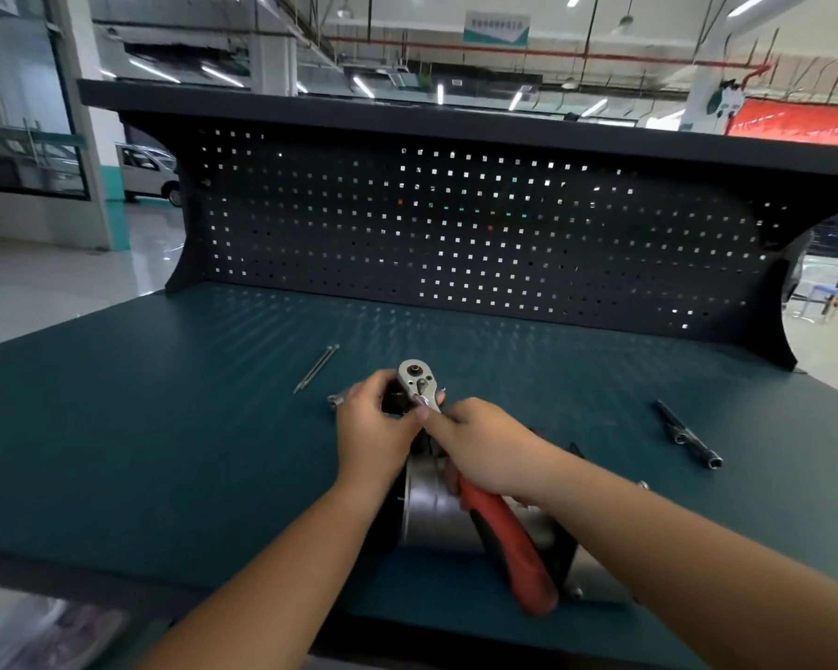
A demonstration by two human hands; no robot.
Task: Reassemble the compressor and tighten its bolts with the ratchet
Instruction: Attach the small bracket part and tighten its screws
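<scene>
The compressor (431, 515), a grey metal cylinder with dark end parts, lies on the blue-green workbench (165, 427) below my hands. A ratchet (419, 382) with a silver head and a red handle (514, 544) sits over its far end. My right hand (480, 442) grips the ratchet just behind the head, with the thumb near the head's switch. My left hand (376, 427) curls round the dark far end of the compressor under the ratchet head. The socket and bolt are hidden by my hands.
Two long thin bolts (316, 367) lie on the bench to the far left of my hands. A small metal part (336, 399) sits beside my left hand. Dark tool bars (688, 435) lie at the right. A black pegboard (456, 224) backs the bench.
</scene>
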